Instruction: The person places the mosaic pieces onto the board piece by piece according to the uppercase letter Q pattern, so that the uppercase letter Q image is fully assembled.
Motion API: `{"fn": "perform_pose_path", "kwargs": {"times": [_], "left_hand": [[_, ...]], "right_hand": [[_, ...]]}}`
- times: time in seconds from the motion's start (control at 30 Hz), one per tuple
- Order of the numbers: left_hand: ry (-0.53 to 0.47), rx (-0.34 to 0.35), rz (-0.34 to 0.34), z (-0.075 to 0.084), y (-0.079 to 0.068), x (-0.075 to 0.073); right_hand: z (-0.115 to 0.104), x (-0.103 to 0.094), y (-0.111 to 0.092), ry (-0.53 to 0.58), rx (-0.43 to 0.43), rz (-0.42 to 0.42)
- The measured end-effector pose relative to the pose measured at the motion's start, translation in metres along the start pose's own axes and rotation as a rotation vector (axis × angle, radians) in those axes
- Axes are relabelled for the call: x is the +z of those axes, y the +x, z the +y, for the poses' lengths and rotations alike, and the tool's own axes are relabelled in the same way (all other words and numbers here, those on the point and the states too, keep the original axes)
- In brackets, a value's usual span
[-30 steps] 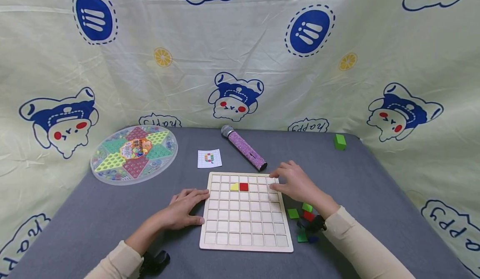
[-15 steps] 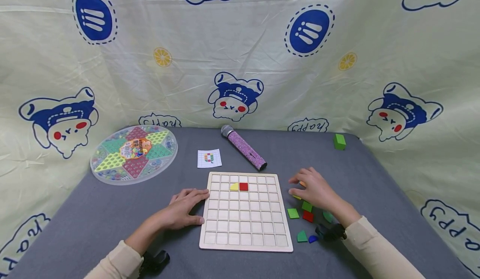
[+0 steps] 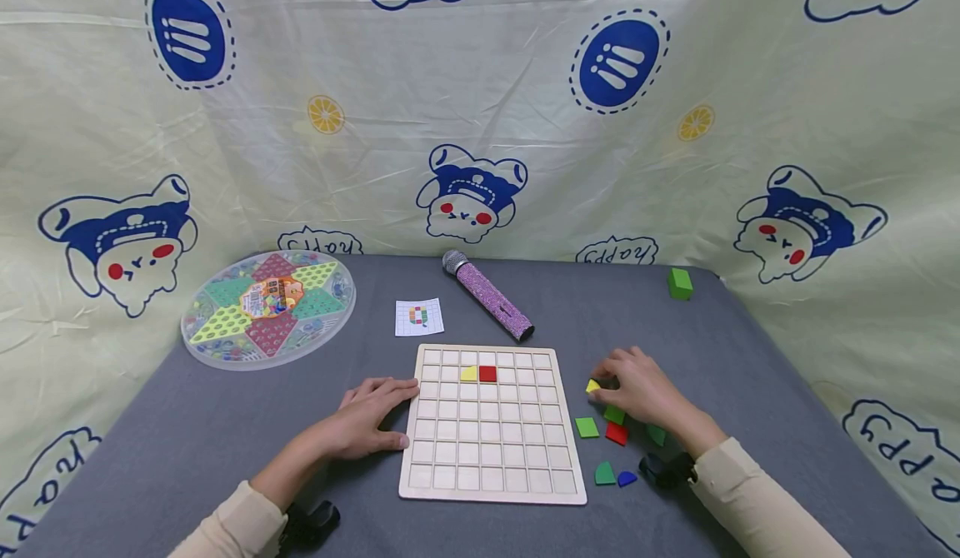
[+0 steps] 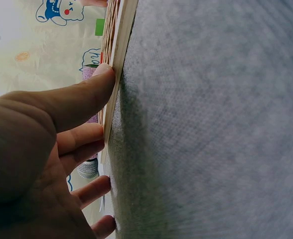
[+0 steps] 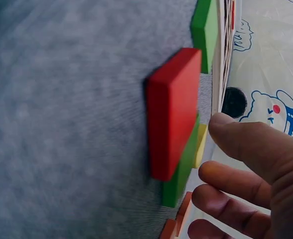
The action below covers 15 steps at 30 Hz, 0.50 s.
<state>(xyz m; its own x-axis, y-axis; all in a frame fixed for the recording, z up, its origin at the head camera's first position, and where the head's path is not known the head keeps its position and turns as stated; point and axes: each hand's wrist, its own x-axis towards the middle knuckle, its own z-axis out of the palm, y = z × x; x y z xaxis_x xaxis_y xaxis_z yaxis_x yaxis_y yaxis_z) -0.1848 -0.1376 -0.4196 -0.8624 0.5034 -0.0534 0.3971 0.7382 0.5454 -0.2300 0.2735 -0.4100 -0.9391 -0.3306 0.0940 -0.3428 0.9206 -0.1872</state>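
A pale wooden grid board [image 3: 480, 435] lies on the grey tablecloth, with a yellow tile [image 3: 468, 373] and a red square tile [image 3: 487, 374] side by side in its second row. Along the board's left edge rests my left hand [image 3: 367, 420], thumb [image 4: 81, 102] and fingertips touching the rim, fingers fairly straight. To the right of the board, my right hand [image 3: 637, 387] pinches another yellow tile [image 3: 592, 386] between thumb and forefinger; the hand partly covers it. Close under that hand are a green tile [image 3: 614, 415] and a red tile [image 5: 174, 114].
More loose tiles lie nearby: a light green one [image 3: 587, 427], a green quarter-round [image 3: 604, 473], a blue half-round [image 3: 627, 478] and orange ones [image 5: 184, 214]. Behind the board are a pattern card [image 3: 419, 317], a glittery microphone [image 3: 495, 300], a round game board [image 3: 268, 310] and a green block [image 3: 680, 284].
My right hand has moved from the board's upper right corner out to the loose tiles and has taken the yellow tile between its fingertips. My left hand has stayed put.
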Motion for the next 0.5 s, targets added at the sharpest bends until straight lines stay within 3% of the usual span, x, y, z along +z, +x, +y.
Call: {"fn": "perform_pose_path", "kwargs": {"times": [0.5], "left_hand": [[0.0,-0.008,-0.001,-0.0006,0.0013,0.0006]], "right_hand": [[0.002,0.005,0.0004,0.008,-0.043,-0.02]]}}
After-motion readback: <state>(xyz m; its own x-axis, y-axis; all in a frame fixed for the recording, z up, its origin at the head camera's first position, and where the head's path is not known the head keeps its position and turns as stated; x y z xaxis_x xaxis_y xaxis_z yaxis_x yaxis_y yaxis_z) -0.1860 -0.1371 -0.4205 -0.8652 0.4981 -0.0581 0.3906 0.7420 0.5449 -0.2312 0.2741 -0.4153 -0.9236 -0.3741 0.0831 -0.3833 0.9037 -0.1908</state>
